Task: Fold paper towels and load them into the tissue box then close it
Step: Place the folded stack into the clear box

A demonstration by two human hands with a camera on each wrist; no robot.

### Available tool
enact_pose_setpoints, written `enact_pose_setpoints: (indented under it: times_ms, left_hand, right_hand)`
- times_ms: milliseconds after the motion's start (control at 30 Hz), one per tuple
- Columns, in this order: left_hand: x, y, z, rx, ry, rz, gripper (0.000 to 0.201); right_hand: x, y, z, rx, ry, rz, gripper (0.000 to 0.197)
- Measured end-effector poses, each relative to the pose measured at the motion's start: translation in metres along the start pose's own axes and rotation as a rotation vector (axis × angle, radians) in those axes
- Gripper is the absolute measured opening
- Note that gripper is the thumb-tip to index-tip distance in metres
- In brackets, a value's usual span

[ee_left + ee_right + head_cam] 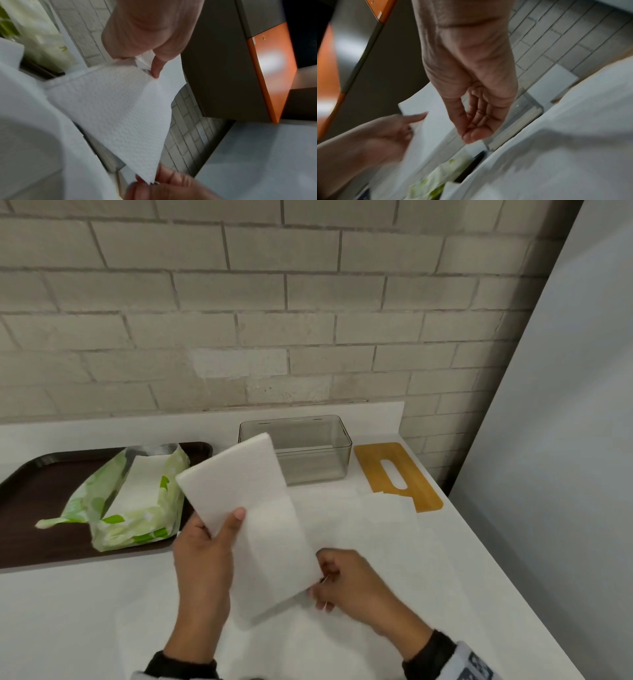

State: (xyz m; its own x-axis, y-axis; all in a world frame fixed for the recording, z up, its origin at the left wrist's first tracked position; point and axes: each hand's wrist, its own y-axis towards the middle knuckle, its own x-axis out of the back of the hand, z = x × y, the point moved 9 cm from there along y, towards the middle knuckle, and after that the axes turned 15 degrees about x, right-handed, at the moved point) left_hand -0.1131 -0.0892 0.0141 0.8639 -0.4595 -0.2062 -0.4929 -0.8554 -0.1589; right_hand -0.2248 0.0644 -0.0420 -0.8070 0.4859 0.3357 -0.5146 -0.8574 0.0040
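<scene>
I hold a white folded paper towel (253, 508) tilted above the counter. My left hand (226, 525) grips its left edge, thumb on top; the left wrist view shows those fingers (155, 71) pinching the towel (120, 115). My right hand (322, 580) pinches the towel's lower right corner, seen from below as well (154, 181). The clear tissue box (308, 460) stands open and empty behind the towel, by the wall. Its bamboo lid (411, 491) with a slot lies flat to the box's right. In the right wrist view, my right hand (471, 135) curls beside the towel (433, 121).
A torn green pack of paper towels (133, 501) lies on a dark brown tray (34, 508) at the left. Flat white sheets (376, 529) lie spread on the white counter (68, 611) under my hands. A brick wall runs behind; the counter ends at the right edge.
</scene>
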Motion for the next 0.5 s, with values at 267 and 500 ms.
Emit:
enact_pose_setpoints:
  times_ms: [267, 500]
  left_hand:
    - [0.02, 0.003, 0.021, 0.093, -0.026, -0.02, 0.023]
    - [0.029, 0.0, 0.029, 0.134, -0.036, -0.011, 0.018]
  right_hand:
    - [0.125, 0.044, -0.069, -0.373, -0.583, -0.155, 0.016]
    - [0.087, 0.059, -0.069, -0.425, -0.767, 0.046, 0.056]
